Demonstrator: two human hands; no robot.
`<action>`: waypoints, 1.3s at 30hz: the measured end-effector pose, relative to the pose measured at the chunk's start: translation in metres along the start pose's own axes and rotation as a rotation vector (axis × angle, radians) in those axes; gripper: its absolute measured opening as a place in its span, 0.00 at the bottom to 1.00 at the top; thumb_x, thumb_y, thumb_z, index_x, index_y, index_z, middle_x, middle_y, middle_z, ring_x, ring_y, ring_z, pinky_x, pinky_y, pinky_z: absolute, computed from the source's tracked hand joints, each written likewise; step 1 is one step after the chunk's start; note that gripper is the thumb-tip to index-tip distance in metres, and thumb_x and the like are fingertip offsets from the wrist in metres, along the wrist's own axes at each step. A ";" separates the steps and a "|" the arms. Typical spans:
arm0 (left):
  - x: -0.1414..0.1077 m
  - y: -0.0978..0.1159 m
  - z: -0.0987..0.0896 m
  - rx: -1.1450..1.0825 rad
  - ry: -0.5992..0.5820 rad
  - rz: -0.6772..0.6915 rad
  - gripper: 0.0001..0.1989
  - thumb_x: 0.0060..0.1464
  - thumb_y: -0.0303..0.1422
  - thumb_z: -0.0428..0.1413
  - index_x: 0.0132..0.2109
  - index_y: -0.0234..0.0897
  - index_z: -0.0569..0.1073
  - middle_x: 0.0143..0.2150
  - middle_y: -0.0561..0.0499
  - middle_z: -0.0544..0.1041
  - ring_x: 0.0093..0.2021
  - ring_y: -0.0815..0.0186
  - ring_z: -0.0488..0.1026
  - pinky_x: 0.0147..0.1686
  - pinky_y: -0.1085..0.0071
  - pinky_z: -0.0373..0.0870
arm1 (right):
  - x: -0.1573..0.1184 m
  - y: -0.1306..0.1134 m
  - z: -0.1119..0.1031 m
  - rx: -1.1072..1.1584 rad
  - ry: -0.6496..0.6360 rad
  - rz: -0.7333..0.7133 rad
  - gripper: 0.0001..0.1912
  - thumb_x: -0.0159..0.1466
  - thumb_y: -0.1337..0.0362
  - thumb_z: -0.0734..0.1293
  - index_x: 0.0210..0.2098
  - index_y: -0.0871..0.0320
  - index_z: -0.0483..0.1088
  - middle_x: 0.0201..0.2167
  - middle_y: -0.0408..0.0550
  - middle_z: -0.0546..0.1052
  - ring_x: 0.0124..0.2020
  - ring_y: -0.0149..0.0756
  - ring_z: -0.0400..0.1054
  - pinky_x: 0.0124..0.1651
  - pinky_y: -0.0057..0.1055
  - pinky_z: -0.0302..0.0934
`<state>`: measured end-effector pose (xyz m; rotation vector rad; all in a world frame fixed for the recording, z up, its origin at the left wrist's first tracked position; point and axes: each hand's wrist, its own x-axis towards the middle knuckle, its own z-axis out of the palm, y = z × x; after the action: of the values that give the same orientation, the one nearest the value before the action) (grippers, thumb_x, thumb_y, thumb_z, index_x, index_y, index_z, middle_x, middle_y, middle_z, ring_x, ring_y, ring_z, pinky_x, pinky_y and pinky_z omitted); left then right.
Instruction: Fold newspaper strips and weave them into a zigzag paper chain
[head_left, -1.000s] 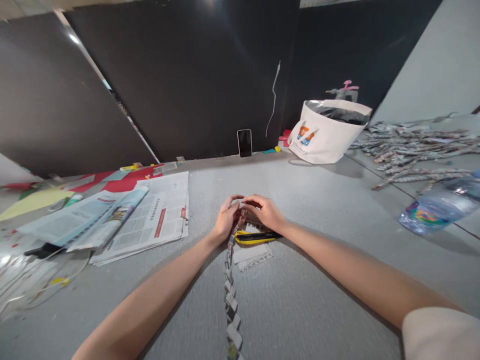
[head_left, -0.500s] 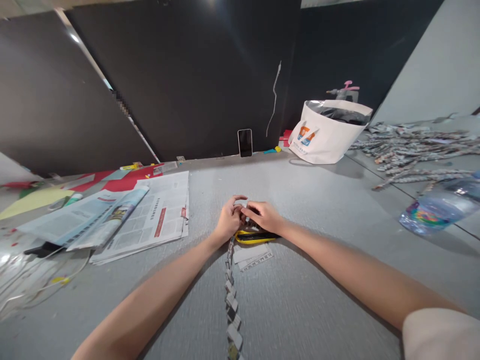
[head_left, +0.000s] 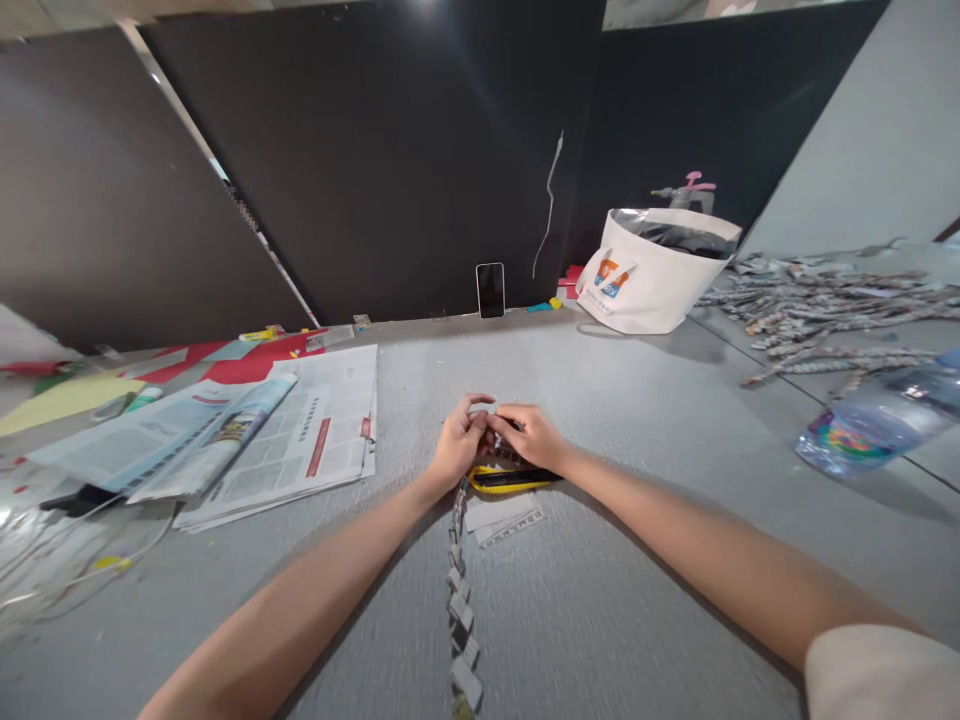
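My left hand and my right hand meet at the middle of the table, thumbs and fingertips pinched close together. A zigzag chain of folded newspaper strips runs from under my left hand toward the table's near edge. My left fingers close on its upper end. Between the fingertips of both hands is a small pale bit of paper strip, mostly hidden. Just below my right hand lies a yellow and black utility knife. Loose cut paper strips rest in front of the knife.
Newspapers lie at left beside cables and coloured paper. A phone leans on the black partition. At right stand a white bag and a spray bottle, with a pile of paper chains and a plastic bottle lying nearby.
My hands stay together, with only slight finger movement. The whole view has shifted by a few pixels.
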<state>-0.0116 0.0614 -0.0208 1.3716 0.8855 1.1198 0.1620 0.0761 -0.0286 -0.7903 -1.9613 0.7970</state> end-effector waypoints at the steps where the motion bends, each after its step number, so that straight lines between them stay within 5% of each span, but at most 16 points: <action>1: -0.001 0.002 0.001 -0.027 0.033 0.039 0.17 0.65 0.43 0.56 0.54 0.37 0.69 0.24 0.56 0.72 0.22 0.69 0.66 0.25 0.73 0.61 | 0.000 0.000 0.000 0.015 0.043 0.012 0.22 0.77 0.53 0.61 0.29 0.56 0.72 0.27 0.44 0.76 0.31 0.34 0.69 0.38 0.31 0.59; 5: -0.002 0.004 -0.002 0.007 0.358 0.231 0.07 0.65 0.35 0.54 0.48 0.40 0.68 0.28 0.56 0.71 0.29 0.67 0.69 0.34 0.71 0.65 | 0.003 0.001 -0.002 -0.001 0.215 0.019 0.20 0.75 0.50 0.64 0.34 0.56 0.77 0.33 0.47 0.78 0.38 0.38 0.72 0.43 0.33 0.62; 8: 0.001 0.004 -0.007 0.272 0.509 0.194 0.03 0.64 0.30 0.53 0.44 0.40 0.71 0.31 0.53 0.72 0.32 0.66 0.69 0.37 0.69 0.63 | 0.005 0.005 -0.002 0.033 0.266 0.050 0.19 0.75 0.49 0.64 0.41 0.56 0.79 0.39 0.50 0.81 0.43 0.40 0.75 0.49 0.35 0.64; 12: 0.002 0.007 -0.006 0.601 0.392 0.029 0.02 0.60 0.33 0.58 0.40 0.39 0.73 0.37 0.45 0.78 0.39 0.59 0.73 0.42 0.64 0.63 | 0.006 0.013 0.000 0.096 0.293 0.147 0.20 0.73 0.46 0.65 0.41 0.56 0.76 0.34 0.48 0.81 0.36 0.39 0.75 0.43 0.34 0.66; 19: -0.005 0.011 -0.003 0.869 0.314 -0.057 0.23 0.48 0.50 0.69 0.40 0.37 0.75 0.44 0.36 0.80 0.50 0.45 0.75 0.47 0.59 0.66 | 0.007 0.018 0.003 0.285 0.351 0.251 0.21 0.72 0.42 0.63 0.46 0.55 0.66 0.31 0.47 0.81 0.30 0.38 0.76 0.37 0.35 0.68; 25: 0.000 0.009 -0.007 0.666 0.305 -0.060 0.11 0.51 0.39 0.68 0.38 0.38 0.79 0.36 0.40 0.82 0.39 0.53 0.78 0.41 0.61 0.67 | 0.007 0.015 0.003 0.280 0.329 0.277 0.22 0.73 0.41 0.62 0.46 0.54 0.64 0.28 0.46 0.81 0.28 0.37 0.74 0.35 0.35 0.66; 30: 0.006 0.015 -0.005 0.324 0.284 0.072 0.17 0.57 0.46 0.64 0.42 0.36 0.82 0.40 0.44 0.83 0.40 0.59 0.77 0.42 0.65 0.70 | 0.008 0.015 0.002 0.301 0.346 0.300 0.23 0.72 0.40 0.63 0.44 0.55 0.64 0.24 0.42 0.78 0.24 0.35 0.70 0.32 0.33 0.63; 35: 0.009 0.015 -0.010 -0.152 0.156 -0.157 0.23 0.51 0.49 0.69 0.43 0.33 0.82 0.31 0.48 0.78 0.28 0.68 0.72 0.29 0.72 0.67 | 0.009 0.010 0.000 0.352 0.372 0.278 0.25 0.70 0.39 0.63 0.48 0.54 0.62 0.24 0.41 0.79 0.24 0.34 0.70 0.32 0.32 0.65; 39: 0.014 0.018 -0.016 -0.524 0.132 -0.235 0.17 0.53 0.34 0.71 0.49 0.36 0.79 0.32 0.52 0.75 0.28 0.73 0.70 0.29 0.77 0.69 | 0.008 0.005 0.000 0.385 0.347 0.267 0.26 0.69 0.38 0.64 0.50 0.54 0.62 0.24 0.40 0.79 0.24 0.34 0.70 0.32 0.32 0.66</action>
<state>-0.0243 0.0769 -0.0017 0.7526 0.7527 1.1628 0.1599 0.0860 -0.0287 -0.8949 -1.3585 1.0753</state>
